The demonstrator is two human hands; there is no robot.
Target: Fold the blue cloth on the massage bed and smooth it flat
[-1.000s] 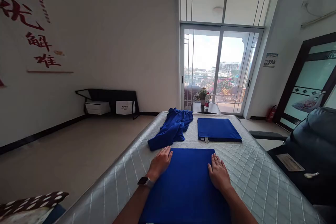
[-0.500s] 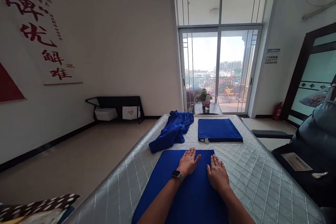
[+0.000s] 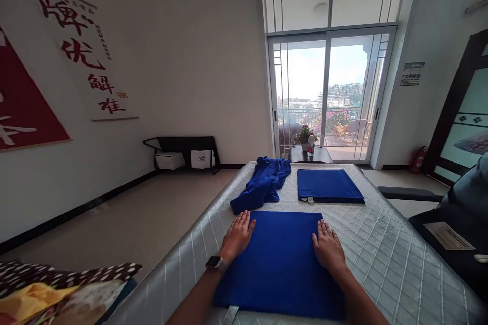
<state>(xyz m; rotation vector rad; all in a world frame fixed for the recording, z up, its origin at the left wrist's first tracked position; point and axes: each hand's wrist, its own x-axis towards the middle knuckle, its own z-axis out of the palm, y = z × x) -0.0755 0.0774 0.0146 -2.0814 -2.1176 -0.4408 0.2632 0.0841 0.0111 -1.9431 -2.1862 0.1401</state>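
Note:
A blue cloth (image 3: 284, 264) lies flat and smooth on the silver quilted bed (image 3: 385, 259), with a white tag at its near left edge. My left hand (image 3: 236, 236), with a watch on the wrist, rests palm down on its far left edge, fingers extended. On the far right edge lies my right hand (image 3: 328, 246), flat with its thumb apart. Neither hand grips anything. Beyond them, a flat folded blue cloth (image 3: 330, 185) sits at the far right, and a crumpled blue cloth (image 3: 263, 185) at the far left.
Past the bed's far end a small table (image 3: 320, 156) holds a bottle (image 3: 310, 144) and a potted plant (image 3: 304, 135). A dark chair (image 3: 453, 244) stands along the right side. Patterned fabric (image 3: 72, 277) shows at the lower left.
My left hand has moved left, from the cloth's middle to its left edge. The view has shifted, and the cloth's near edge and tag now show.

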